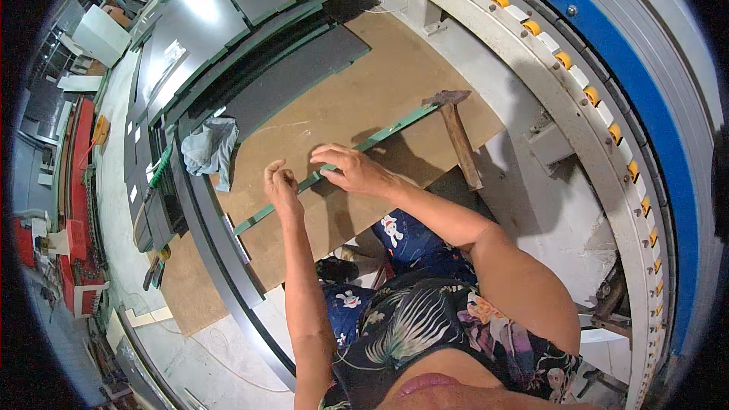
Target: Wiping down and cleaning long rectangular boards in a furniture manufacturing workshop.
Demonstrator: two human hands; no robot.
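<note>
A long narrow green strip lies slantwise across the brown board in front of me. My left hand is over the strip's nearer left part, its fingers curled together; anything between them is too small to make out. Just to the right, my right hand hovers over the strip's middle, fingers stretched toward the left hand and thumb apart below them. I see nothing held in it. At the strip's far right end rests a hammer, its dark head by the strip and its wooden handle pointing toward me.
Dark panels with green edges are stacked at the far left. A crumpled grey-blue cloth lies beside them, near a green-handled brush. A long dark profile runs along my left. A curved-looking machine rail with yellow rollers borders the right.
</note>
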